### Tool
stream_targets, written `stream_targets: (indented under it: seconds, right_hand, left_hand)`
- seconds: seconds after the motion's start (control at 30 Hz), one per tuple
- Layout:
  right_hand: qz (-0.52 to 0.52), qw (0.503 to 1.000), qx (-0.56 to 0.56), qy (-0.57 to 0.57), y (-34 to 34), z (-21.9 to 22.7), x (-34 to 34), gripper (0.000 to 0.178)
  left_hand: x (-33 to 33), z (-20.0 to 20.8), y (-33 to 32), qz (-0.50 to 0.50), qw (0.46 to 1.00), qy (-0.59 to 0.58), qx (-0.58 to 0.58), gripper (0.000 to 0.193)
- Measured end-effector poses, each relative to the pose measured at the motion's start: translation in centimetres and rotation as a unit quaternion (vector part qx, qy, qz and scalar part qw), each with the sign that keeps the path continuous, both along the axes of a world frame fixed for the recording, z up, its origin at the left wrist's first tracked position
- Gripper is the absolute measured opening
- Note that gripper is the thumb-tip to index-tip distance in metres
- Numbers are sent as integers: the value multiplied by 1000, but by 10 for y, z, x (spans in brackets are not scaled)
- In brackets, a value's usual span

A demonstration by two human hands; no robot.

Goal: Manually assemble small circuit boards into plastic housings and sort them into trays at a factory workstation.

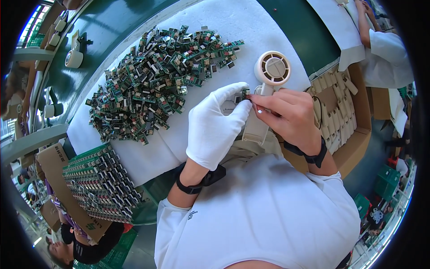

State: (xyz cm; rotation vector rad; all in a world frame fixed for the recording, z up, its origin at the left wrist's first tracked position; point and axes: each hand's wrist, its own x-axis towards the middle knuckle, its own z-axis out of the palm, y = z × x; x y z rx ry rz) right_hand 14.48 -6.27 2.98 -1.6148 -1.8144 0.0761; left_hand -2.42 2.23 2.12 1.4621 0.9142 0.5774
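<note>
My left hand [216, 123], in a white glove, pinches a small green circuit board [244, 94] between thumb and fingertips. Bare and closed, my right hand [291, 112] brings its thumb and forefinger to the board's right edge; whatever lies between those fingertips is too small to make out. Under both hands a cream handheld fan [273, 68] lies on the white foam sheet [242, 27]. Its round grilled head points away from me, and its handle [255, 130] reaches toward my lap, partly covered by my fingers.
A wide heap of loose circuit boards [156, 76] covers the sheet's left side. Stacked board panels [101, 184] stand near left beside a cardboard piece [67, 179]. At right, a carton [358, 139] holds many cream fan parts [333, 107]. Tape [74, 58] lies far left; other people sit nearby.
</note>
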Motion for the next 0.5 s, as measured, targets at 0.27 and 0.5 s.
stream_targets:
  seconds: [0.27, 0.5]
  right_hand:
    - [3, 999, -28, -45, -3, 6, 1, 23]
    - [2, 998, -62, -1, 0, 9, 1, 16]
  left_hand:
    - [8, -2, -4, 44, 999, -20, -18, 30]
    - [13, -7, -15, 82, 989, -20, 125, 27]
